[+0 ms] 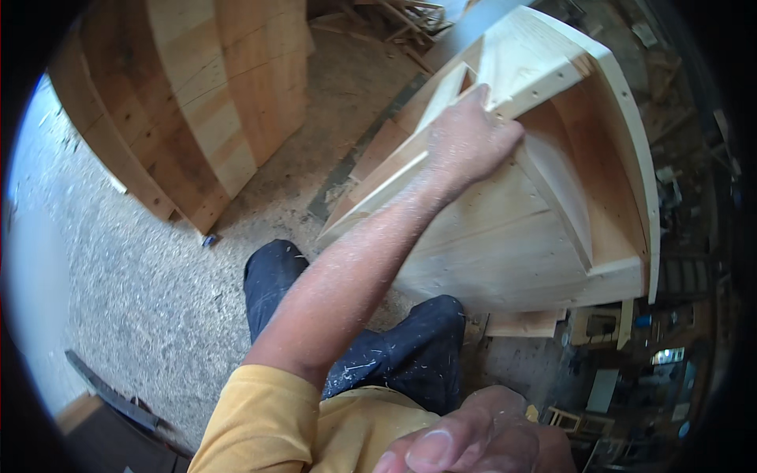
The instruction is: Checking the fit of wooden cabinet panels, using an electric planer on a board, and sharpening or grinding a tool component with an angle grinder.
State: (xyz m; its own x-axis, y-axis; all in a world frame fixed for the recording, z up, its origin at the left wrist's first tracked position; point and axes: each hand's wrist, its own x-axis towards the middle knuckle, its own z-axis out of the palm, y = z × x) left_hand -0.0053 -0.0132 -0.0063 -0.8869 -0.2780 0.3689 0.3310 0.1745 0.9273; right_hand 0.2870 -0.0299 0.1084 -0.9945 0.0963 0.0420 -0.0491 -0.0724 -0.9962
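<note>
My left hand [473, 138] is closed over a pale wooden rail of a large wooden cabinet frame [481, 252], its thumb on one side and its fingers on the other. The frame is made of light boards, with open compartments and small dark holes or fastener marks along its edges. Close to the camera at the lower edge is my right hand [493, 437]. Its fingers are curled in; whatever they may hold is hidden.
A tall panel of joined planks [189, 94] stands at the upper left. Sawdust and shavings cover the concrete floor [158, 307]. Scrap wood [394, 20] is heaped at the back. Wood pieces and small furniture [599, 323] clutter the right; a dark curved strip [110, 394] lies lower left.
</note>
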